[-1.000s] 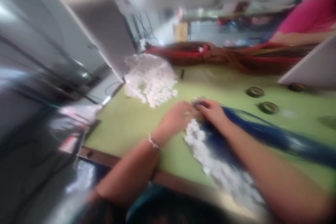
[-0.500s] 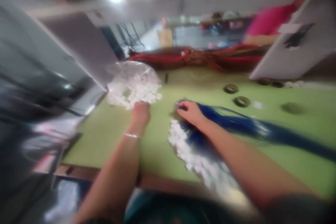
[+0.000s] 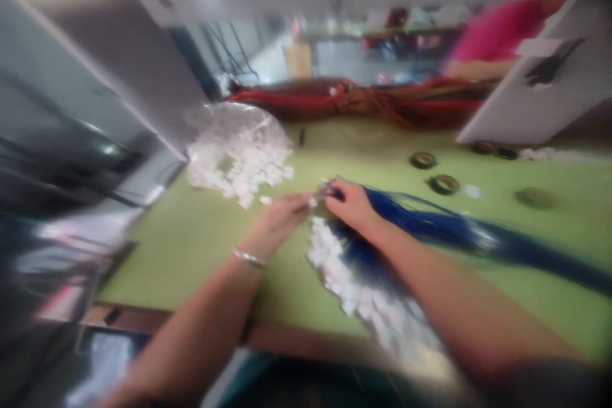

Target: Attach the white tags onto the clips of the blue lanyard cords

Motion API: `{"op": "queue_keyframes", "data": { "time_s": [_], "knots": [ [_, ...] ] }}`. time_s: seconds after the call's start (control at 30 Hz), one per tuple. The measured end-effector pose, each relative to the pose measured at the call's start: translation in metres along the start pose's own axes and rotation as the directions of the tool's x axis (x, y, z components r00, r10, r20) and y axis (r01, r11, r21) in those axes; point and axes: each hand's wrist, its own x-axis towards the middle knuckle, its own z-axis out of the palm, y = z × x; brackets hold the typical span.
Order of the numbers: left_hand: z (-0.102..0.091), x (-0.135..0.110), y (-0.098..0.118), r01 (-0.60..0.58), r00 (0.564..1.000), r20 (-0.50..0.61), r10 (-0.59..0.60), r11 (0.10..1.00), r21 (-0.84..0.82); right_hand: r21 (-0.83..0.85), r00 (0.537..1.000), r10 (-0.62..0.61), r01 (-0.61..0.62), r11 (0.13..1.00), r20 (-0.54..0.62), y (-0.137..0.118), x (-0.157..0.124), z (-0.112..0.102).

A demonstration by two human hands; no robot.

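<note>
My left hand point(image 3: 285, 215) reaches to the right with its fingers pinched on a small white connector point(image 3: 313, 202). Close beside it, my right hand point(image 3: 352, 205) is closed around the end of a blue wire bundle point(image 3: 411, 217), near the wire tips. The bundle runs away to the right across the table. Below my right hand lies a row of white connectors point(image 3: 344, 280) with blue wires attached. To the left, loose white connectors point(image 3: 253, 169) spill from a clear plastic bag point(image 3: 229, 118). Blur hides the exact finger contacts.
Black tape rolls point(image 3: 444, 184) lie on the green table point(image 3: 191, 248), right of centre. A red and brown wire bundle point(image 3: 306, 102) stretches along the back edge. Grey panels point(image 3: 530, 95) stand at both sides. Beyond, a person in a pink top point(image 3: 497, 35) is partly visible.
My left hand has moved from the connector pile rightward to my right hand, carrying a small white connector. My right hand has stayed on the blue wires. The view has shifted slightly.
</note>
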Motion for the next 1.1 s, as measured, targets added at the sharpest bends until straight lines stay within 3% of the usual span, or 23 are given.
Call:
{"op": "queue_keyframes", "data": {
  "time_s": [0.33, 0.53, 0.73, 0.9, 1.0, 1.1],
  "knots": [
    [0.002, 0.007, -0.006, 0.109, 0.992, -0.044, -0.115, 0.985, -0.132, -0.026, 0.997, -0.054, 0.055, 0.998, 0.048, -0.003, -0.005, 0.0],
    [0.008, 0.005, -0.006, 0.086, 0.996, -0.029, -0.09, 0.989, -0.121, -0.064, 0.995, -0.044, 0.049, 0.997, 0.085, -0.002, -0.006, 0.001],
    [0.001, 0.009, -0.015, 0.047, 0.998, -0.033, -0.048, 0.998, -0.037, -0.191, 0.997, 0.0, 0.015, 0.982, 0.08, -0.004, -0.006, 0.003],
    [0.001, 0.006, -0.009, 0.045, 0.999, 0.013, -0.045, 0.999, -0.025, -0.331, 0.996, 0.013, 0.015, 0.944, 0.083, -0.009, -0.007, 0.003],
    [0.001, 0.005, -0.011, -0.005, 1.0, 0.001, 0.005, 0.994, 0.111, -0.383, 0.995, 0.001, 0.037, 0.923, 0.1, -0.01, -0.008, 0.004],
    [0.001, 0.007, -0.016, -0.06, 0.997, -0.031, 0.068, 0.972, 0.226, -0.333, 0.994, -0.013, 0.048, 0.942, 0.104, -0.006, -0.007, 0.004]
  ]
}}
